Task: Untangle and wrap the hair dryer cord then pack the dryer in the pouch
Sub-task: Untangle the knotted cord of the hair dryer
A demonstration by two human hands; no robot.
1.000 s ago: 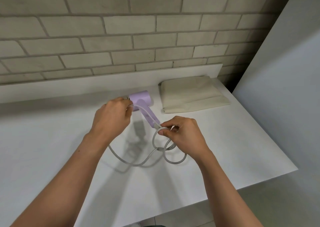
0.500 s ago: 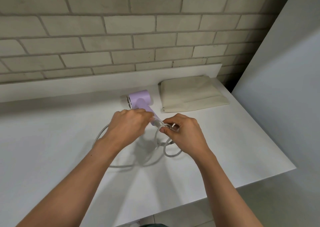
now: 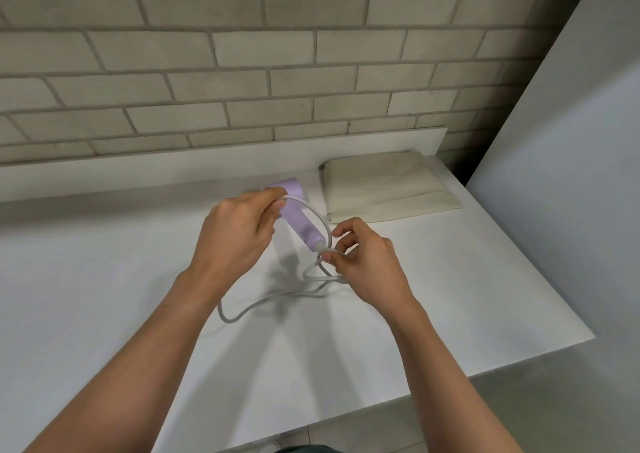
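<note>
A lilac hair dryer lies on the white counter, its handle pointing toward me. Its pale grey cord leaves the handle's end, loops on the counter and arcs up over the handle. My left hand pinches the cord near the dryer's head, partly hiding the barrel. My right hand grips cord loops right at the handle's end. The beige fabric pouch lies flat to the dryer's right, untouched.
A low white backsplash ledge and a brick wall stand behind the counter. A white panel rises on the right past a dark gap. The counter's front edge runs diagonally at lower right, with floor below.
My left hand has carried a length of cord from the handle's end up toward the dryer's head. The loose loop on the counter has shrunk. My right hand stayed at the handle's end.
</note>
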